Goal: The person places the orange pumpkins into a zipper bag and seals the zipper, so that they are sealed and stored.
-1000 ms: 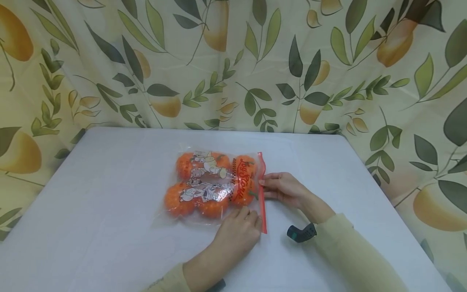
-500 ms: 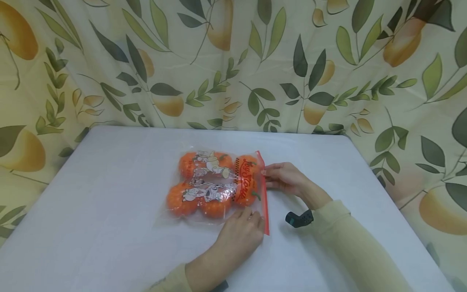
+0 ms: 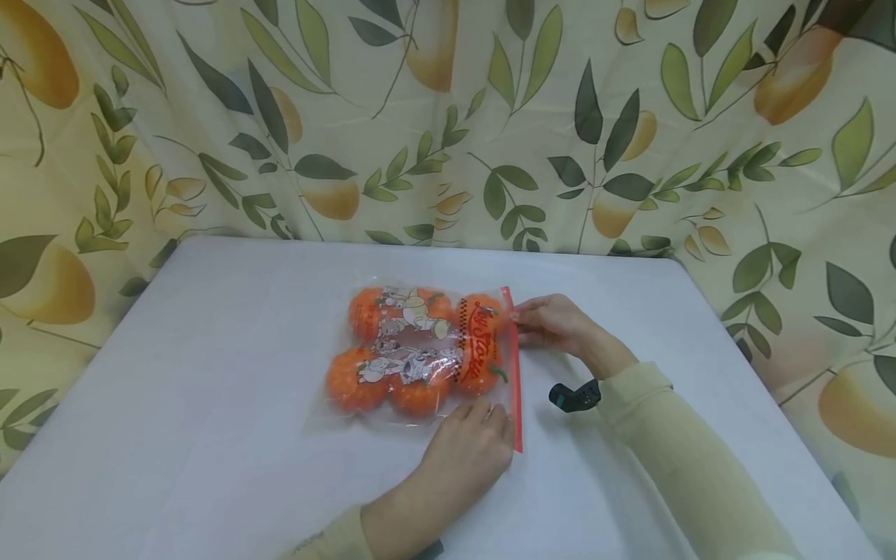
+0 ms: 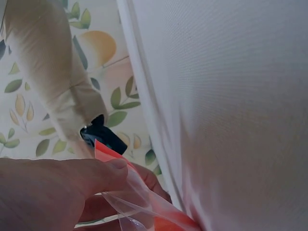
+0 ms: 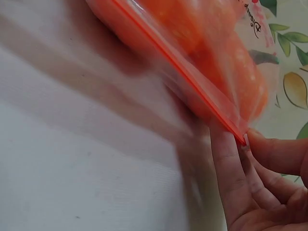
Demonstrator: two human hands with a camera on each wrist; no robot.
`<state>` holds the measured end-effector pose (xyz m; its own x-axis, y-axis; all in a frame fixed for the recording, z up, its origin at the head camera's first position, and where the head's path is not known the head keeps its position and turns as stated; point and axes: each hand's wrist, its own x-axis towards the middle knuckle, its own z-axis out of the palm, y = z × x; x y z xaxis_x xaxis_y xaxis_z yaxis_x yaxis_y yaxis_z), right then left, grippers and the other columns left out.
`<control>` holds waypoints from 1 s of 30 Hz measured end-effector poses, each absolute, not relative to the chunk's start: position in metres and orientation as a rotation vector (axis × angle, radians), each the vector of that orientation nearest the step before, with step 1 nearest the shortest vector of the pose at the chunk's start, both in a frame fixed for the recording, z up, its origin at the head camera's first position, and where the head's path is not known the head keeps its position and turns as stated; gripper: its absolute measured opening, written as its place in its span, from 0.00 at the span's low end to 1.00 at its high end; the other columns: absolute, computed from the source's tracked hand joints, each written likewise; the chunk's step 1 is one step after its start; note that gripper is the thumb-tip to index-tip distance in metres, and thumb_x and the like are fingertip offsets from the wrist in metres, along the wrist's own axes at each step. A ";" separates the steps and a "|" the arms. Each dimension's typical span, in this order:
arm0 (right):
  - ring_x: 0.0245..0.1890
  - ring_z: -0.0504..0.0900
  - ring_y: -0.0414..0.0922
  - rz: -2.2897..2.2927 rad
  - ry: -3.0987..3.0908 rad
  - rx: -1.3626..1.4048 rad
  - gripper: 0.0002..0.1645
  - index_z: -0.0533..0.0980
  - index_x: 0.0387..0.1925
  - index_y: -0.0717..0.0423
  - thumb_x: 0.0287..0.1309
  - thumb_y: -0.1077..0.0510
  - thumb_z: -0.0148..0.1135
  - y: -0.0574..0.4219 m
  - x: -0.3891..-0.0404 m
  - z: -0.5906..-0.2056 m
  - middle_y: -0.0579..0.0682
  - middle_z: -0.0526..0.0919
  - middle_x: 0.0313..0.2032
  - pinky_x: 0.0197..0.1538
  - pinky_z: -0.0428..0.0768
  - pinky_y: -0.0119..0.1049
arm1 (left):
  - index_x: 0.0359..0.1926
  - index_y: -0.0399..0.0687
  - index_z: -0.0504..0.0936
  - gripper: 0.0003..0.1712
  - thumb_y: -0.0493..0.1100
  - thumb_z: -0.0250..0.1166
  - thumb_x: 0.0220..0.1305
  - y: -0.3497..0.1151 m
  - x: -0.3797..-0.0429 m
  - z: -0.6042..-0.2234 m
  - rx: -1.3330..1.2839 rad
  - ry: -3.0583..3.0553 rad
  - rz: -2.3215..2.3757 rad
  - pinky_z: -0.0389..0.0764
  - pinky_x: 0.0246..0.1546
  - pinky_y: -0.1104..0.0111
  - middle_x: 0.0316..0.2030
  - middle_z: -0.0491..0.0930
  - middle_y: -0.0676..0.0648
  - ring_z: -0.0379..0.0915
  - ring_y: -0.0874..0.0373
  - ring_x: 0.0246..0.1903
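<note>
A clear zip bag [image 3: 413, 354] with red lettering and cartoon figures lies on the white table, its red zip strip [image 3: 516, 389] facing right. Inside are several orange pumpkins [image 3: 353, 381] with green stems. My left hand [image 3: 469, 443] grips the bag's near corner by the strip; in the left wrist view the thumb lies over the clear plastic and red edge. At the strip's far end, my right hand [image 3: 556, 327] pinches it between thumb and fingers, which the right wrist view shows close up at the strip's tip [image 5: 240, 137].
The white table [image 3: 210, 389] reaches back to a curtain [image 3: 448, 140] printed with leaves and fruit. A black wrist camera [image 3: 575, 397] sticks out from the right sleeve, low over the table.
My right hand has slid along the red strip toward its far end. The left hand keeps its grip at the near corner. The whole view has shifted slightly.
</note>
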<state>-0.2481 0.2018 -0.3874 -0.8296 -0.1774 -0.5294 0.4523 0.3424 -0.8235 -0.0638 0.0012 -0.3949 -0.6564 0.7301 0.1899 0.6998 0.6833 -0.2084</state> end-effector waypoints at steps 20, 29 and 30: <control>0.46 0.78 0.46 -1.308 2.311 0.224 0.24 0.72 0.62 0.66 0.69 0.57 0.56 0.193 -0.281 -0.371 0.58 0.77 0.55 0.63 0.79 0.42 | 0.47 0.49 0.88 0.15 0.50 0.69 0.62 0.006 -0.059 -0.397 -1.099 -2.556 0.166 0.85 0.46 0.67 0.41 0.87 0.50 0.80 0.59 0.40; 0.48 0.78 0.45 -1.337 2.279 0.190 0.27 0.70 0.64 0.65 0.69 0.55 0.57 0.191 -0.281 -0.376 0.59 0.76 0.57 0.60 0.80 0.38 | 0.53 0.54 0.86 0.22 0.55 0.71 0.60 0.001 -0.062 -0.393 -1.149 -2.709 0.157 0.85 0.46 0.71 0.44 0.85 0.52 0.79 0.60 0.42; 0.48 0.78 0.45 -1.346 2.269 0.173 0.27 0.69 0.64 0.65 0.70 0.54 0.56 0.193 -0.280 -0.377 0.59 0.76 0.58 0.60 0.80 0.37 | 0.53 0.55 0.85 0.22 0.55 0.72 0.59 0.000 -0.063 -0.393 -1.151 -2.733 0.137 0.84 0.45 0.71 0.44 0.85 0.53 0.78 0.61 0.42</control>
<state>-0.2804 0.1926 -0.3767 -0.8705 -0.1378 -0.4725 0.3486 0.5049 -0.7896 -0.0631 -0.0003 -0.3928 -0.6868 0.7164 0.1229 0.7005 0.6975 -0.1510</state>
